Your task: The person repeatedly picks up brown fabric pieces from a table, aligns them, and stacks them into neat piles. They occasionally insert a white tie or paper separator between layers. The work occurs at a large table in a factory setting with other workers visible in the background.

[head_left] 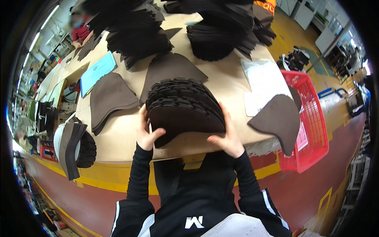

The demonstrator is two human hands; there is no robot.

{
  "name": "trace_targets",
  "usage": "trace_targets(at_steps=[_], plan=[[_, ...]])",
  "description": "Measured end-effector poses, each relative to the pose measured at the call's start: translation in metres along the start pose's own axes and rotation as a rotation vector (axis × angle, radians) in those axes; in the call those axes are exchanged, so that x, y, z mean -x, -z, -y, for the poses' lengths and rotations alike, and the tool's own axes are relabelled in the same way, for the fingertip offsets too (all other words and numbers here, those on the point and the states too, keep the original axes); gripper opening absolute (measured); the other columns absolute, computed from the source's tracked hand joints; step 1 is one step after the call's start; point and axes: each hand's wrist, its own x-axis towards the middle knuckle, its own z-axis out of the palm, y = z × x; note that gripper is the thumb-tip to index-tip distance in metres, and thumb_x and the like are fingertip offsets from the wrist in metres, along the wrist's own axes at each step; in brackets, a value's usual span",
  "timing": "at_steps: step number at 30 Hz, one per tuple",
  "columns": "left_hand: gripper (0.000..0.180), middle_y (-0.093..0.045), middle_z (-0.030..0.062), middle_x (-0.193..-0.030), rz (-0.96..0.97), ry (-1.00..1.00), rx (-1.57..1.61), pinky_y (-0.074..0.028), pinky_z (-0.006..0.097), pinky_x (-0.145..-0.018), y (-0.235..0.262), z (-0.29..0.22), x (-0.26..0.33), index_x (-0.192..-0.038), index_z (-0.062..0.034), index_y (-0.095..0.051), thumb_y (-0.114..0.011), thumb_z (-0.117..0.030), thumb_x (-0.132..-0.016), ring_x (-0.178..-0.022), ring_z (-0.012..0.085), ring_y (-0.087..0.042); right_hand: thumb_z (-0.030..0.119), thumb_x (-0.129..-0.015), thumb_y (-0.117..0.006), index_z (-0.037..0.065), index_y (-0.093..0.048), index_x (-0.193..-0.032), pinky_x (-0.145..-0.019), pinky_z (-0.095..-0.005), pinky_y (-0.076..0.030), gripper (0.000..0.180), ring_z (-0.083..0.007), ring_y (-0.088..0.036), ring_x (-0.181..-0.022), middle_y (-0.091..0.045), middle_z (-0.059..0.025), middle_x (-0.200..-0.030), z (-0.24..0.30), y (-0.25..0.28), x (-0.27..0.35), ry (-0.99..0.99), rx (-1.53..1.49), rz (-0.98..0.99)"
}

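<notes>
Between my two hands is a thick stack of dark brown, curved cut panels (185, 118), with a rounded, stepped top edge and a scooped lower edge. My left hand (147, 136) grips its left side, thumb in front and fingers partly hidden behind. My right hand (229, 138) holds the right side the same way, its thumb along the lower edge. Directly behind lies a flat brown panel (171, 65). Smaller piles of similar panels rest to the left (112, 96) and to the right (278, 118).
Tall piles of dark panels (215, 37) fill the back of the beige table (126, 148). A blue folder (97, 73) lies at the left, white papers (262, 77) at the right. Beside the table's right edge is a red basket (316, 122). Another person (81, 29) sits far left.
</notes>
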Motion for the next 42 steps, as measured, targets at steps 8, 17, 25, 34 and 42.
trace_targets(at_steps=[8,17,25,34,42], plan=[[0.08,-0.063,0.0097,-0.113,0.059,0.05,-0.266,-0.046,0.034,-0.094,0.011,0.012,0.026,-0.125,0.0009,-0.05,-0.083,0.003,-0.052,-0.104,0.0209,-0.059,0.043,-0.07,-0.079,-0.003,-0.016,-0.151,-0.117,-0.0428,-0.019,0.113,-0.0355,-0.026,-0.143,-0.026,-0.0227,-0.155,0.009,0.015,-0.01,0.155,0.047,0.016],[0.051,-0.067,0.0071,-0.101,-0.072,-0.138,-0.285,-0.051,0.032,-0.082,0.008,0.019,0.029,-0.109,0.0015,-0.061,-0.081,-0.006,-0.063,-0.09,0.0175,-0.063,0.062,-0.072,-0.07,-0.006,-0.011,-0.15,-0.118,-0.0424,-0.014,0.119,-0.0328,-0.016,-0.147,-0.02,-0.0236,-0.156,0.026,-0.008,-0.012,0.242,-0.043,-0.131],[0.025,-0.07,0.0063,-0.094,0.057,-0.259,-0.325,-0.052,0.03,-0.075,0.0,0.005,0.023,-0.101,0.0015,-0.064,-0.07,-0.008,-0.078,-0.081,0.0146,-0.064,0.075,-0.078,-0.053,0.001,-0.007,-0.153,-0.118,-0.0442,-0.006,0.115,-0.0328,-0.011,-0.148,-0.013,-0.0221,-0.158,0.011,0.013,-0.004,0.161,-0.283,0.044],[0.053,-0.055,0.0139,-0.128,0.106,-0.049,-0.146,-0.043,0.037,-0.101,0.024,0.033,0.02,-0.139,-0.0023,-0.041,-0.052,-0.03,-0.096,-0.116,0.0232,-0.054,0.014,-0.063,-0.082,0.001,-0.047,-0.13,-0.09,-0.0424,-0.045,0.076,-0.0336,-0.059,-0.101,-0.061,-0.0171,-0.114,-0.016,0.007,0.009,0.33,0.206,-0.074],[0.036,-0.066,0.0096,-0.11,-0.033,-0.293,-0.05,-0.051,0.034,-0.087,0.03,0.036,0.028,-0.117,0.0012,-0.06,-0.065,-0.011,-0.083,-0.099,0.0202,-0.062,0.007,-0.06,-0.082,0.003,-0.061,-0.099,-0.074,-0.0354,-0.049,0.044,-0.0308,-0.061,-0.079,-0.064,-0.0124,-0.088,0.019,-0.002,-0.003,0.357,0.08,-0.087]])
